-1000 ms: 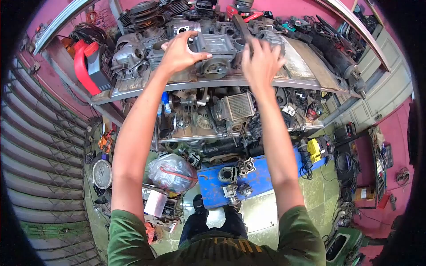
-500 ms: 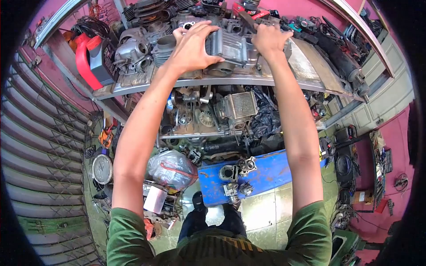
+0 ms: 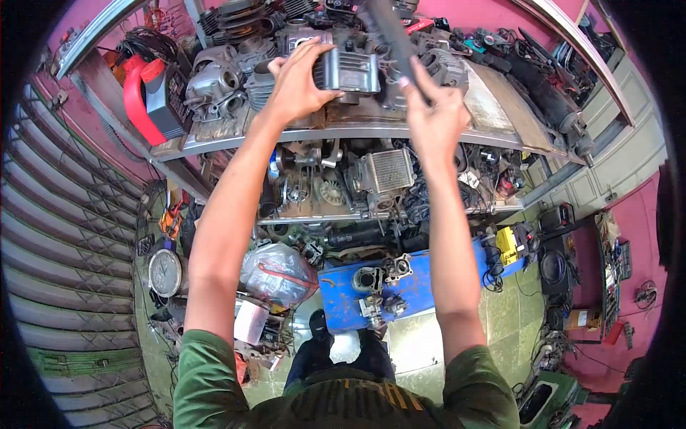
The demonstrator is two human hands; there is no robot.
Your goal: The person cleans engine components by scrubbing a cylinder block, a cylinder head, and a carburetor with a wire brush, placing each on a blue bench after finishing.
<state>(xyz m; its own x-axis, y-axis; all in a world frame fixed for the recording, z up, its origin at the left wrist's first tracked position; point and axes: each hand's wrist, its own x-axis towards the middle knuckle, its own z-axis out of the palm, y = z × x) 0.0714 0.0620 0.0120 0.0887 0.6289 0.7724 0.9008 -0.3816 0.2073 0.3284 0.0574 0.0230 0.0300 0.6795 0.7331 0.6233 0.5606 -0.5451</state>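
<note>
On the upper shelf, my left hand (image 3: 296,80) is closed on the left side of a finned metal engine cylinder (image 3: 355,73), thumb at its lower edge and fingers along the top. My right hand (image 3: 437,111) grips a long, dark, flat bar-like tool (image 3: 393,32), smeared by motion and slanting up to the left. Its exact kind does not show. The tool is raised just right of the cylinder, and a gap seems to lie between them. Other grey engine castings (image 3: 444,66) sit behind my right hand.
More engine parts (image 3: 214,82) and a red-and-black case (image 3: 146,100) crowd the upper shelf (image 3: 336,130). Below are a radiator (image 3: 386,170), a blue bench (image 3: 336,297) bearing several small metal parts, and a stuffed plastic bag (image 3: 279,275). A folding metal gate (image 3: 71,236) stands left.
My right hand has come down and toward me with the dark tool, which has swung upright. The cylinder has shifted slightly left and turned, with my left hand still on it.
</note>
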